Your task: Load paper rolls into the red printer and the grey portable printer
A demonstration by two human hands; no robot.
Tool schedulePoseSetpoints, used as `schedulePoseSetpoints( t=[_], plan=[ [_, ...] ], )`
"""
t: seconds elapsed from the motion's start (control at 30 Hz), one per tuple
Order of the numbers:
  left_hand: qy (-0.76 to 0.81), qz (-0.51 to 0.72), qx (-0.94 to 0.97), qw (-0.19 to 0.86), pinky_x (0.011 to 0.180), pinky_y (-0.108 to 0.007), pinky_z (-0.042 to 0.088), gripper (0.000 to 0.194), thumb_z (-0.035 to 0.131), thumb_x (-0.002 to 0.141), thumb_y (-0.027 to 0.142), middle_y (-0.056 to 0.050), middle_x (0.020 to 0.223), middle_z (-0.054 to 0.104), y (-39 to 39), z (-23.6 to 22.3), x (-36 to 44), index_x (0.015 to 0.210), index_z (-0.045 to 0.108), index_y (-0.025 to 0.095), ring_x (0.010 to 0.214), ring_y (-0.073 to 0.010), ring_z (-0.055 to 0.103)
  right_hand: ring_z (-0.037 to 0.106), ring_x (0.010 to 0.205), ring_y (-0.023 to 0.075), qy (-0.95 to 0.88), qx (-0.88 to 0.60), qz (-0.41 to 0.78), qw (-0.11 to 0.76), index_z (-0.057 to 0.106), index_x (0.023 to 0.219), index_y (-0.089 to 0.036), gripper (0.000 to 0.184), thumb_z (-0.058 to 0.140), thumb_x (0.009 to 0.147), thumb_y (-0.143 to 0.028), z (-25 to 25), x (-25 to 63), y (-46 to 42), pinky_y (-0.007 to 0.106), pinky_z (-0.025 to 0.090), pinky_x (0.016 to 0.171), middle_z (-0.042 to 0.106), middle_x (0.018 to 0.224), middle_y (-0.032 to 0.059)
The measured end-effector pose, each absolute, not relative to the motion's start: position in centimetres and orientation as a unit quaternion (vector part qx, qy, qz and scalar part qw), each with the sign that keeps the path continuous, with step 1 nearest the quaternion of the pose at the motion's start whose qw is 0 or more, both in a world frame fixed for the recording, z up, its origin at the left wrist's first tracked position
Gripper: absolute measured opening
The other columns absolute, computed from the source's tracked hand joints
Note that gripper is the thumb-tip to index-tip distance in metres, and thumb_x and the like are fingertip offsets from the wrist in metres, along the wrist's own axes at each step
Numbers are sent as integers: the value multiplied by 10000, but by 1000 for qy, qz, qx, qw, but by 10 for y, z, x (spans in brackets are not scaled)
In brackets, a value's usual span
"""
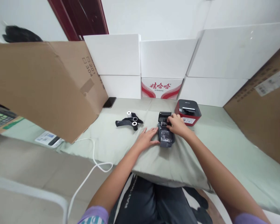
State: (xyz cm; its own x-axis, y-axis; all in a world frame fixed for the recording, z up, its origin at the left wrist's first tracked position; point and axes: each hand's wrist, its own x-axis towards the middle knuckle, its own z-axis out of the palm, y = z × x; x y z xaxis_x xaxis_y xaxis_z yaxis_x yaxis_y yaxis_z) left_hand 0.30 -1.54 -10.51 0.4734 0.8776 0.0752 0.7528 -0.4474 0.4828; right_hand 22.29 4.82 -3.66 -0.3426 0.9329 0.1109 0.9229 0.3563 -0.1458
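- Rests the left hand (147,139) palm down on the pale green cloth (212,143), fingers loosely spread and gripping nothing, fingertips and thumb at the left edge of the dark handheld terminal (166,137).
- Bends the right hand (177,125) over the terminal's upper right, fingers and thumb curled close together at the opening below the raised black lid (163,114); cannot tell whether pinching anything inside.
- Has the terminal lying on the cloth between both hands, lid end pointing away from the lap, shiny patches showing across the lower part.
- Shows a red-and-black desktop printer (188,112) just beyond the right hand.
- Shows, left of the terminal, small paper rolls (129,114) among black strips (123,123), well apart from the right hand.
- Has farther back a black smartphone (109,102) beside the left cardboard box (60,81), near white boxes (114,56) stacked around a red-lettered carton (162,88).
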Motion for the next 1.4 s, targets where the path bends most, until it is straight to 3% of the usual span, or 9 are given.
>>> schedulePoseSetpoints(
  t=[0.17, 0.37, 0.5, 0.67, 0.8, 0.97, 1.13, 1.23, 1.4],
  plan=[
    [476, 177, 836, 207, 1311, -521, 153, 720, 646, 951, 439, -92, 1634, 426, -15, -107, 2, 1591, 362, 272, 1548, -235, 364, 619, 882, 286, -807, -528, 126, 235, 602, 1153, -176, 281, 536, 885, -228, -22, 230, 47, 414, 460, 831, 687, 984, 124],
    [480, 184, 833, 206, 1297, -547, 233, 780, 683, 923, 471, -109, 1623, 443, -11, -111, 3, 1596, 359, 243, 1513, -291, 421, 611, 691, 170, -751, -410, 330, 398, 542, 1418, -254, 557, 584, 875, -369, 8, 193, 28, 335, 511, 691, 684, 1034, 39],
    [473, 212, 834, 188, 1303, -497, 262, 764, 690, 916, 455, -112, 1608, 469, -15, -113, 1, 1579, 407, 203, 1527, -335, 387, 681, 827, 204, -769, -364, 339, 401, 612, 1266, -242, 425, 622, 846, -311, 13, 128, 6, 323, 537, 745, 716, 1011, 45],
    [460, 191, 847, 184, 1317, -410, 181, 599, 360, 1062, 343, -73, 1698, 310, -13, -123, -3, 1624, 294, 149, 1560, -290, 322, 692, 913, 243, -835, -393, 223, 315, 559, 1226, -227, 366, 664, 885, -307, -12, 51, -12, 340, 522, 817, 732, 994, 66],
    [467, 89, 857, 200, 1322, -508, 115, 852, 588, 960, 523, -106, 1700, 285, 1, -119, 0, 1647, 209, 190, 1587, -272, 264, 721, 981, 294, -857, -464, 135, 178, 520, 1237, -203, 309, 615, 953, -278, -43, 17, -15, 352, 512, 804, 745, 1062, 141],
    [462, 73, 858, 211, 1316, -533, 114, 879, 607, 945, 552, -104, 1706, 260, 6, -112, 3, 1648, 199, 216, 1594, -255, 246, 726, 1011, 320, -871, -475, 102, 77, 519, 1259, -232, 318, 620, 959, -257, -56, 8, -16, 370, 507, 820, 752, 1106, 171],
    [466, 88, 860, 190, 1317, -508, 131, 855, 590, 963, 504, -133, 1698, 288, 1, -121, 3, 1645, 202, 164, 1588, -282, 261, 705, 958, 322, -859, -494, 66, 121, 653, 1103, -228, 242, 555, 983, -414, -46, 23, -16, 417, 484, 875, 727, 1112, 149],
    [463, 155, 857, 165, 1325, -460, 126, 641, 438, 1040, 343, -106, 1697, 309, -4, -127, 3, 1629, 264, 160, 1578, -287, 286, 680, 959, 263, -825, -527, 76, 188, 689, 1094, -215, 301, 479, 1009, -414, -42, 39, -5, 346, 468, 865, 703, 1135, 127],
    [490, 173, 841, 152, 1322, -528, 142, 590, 443, 1016, 224, -96, 1662, 378, -1, -140, 6, 1598, 347, 219, 1546, -348, 341, 669, 934, 257, -780, -589, 112, 179, 728, 1071, -183, 400, 598, 928, -534, -46, 46, 14, 311, 454, 791, 709, 1074, 133]
  ],
)
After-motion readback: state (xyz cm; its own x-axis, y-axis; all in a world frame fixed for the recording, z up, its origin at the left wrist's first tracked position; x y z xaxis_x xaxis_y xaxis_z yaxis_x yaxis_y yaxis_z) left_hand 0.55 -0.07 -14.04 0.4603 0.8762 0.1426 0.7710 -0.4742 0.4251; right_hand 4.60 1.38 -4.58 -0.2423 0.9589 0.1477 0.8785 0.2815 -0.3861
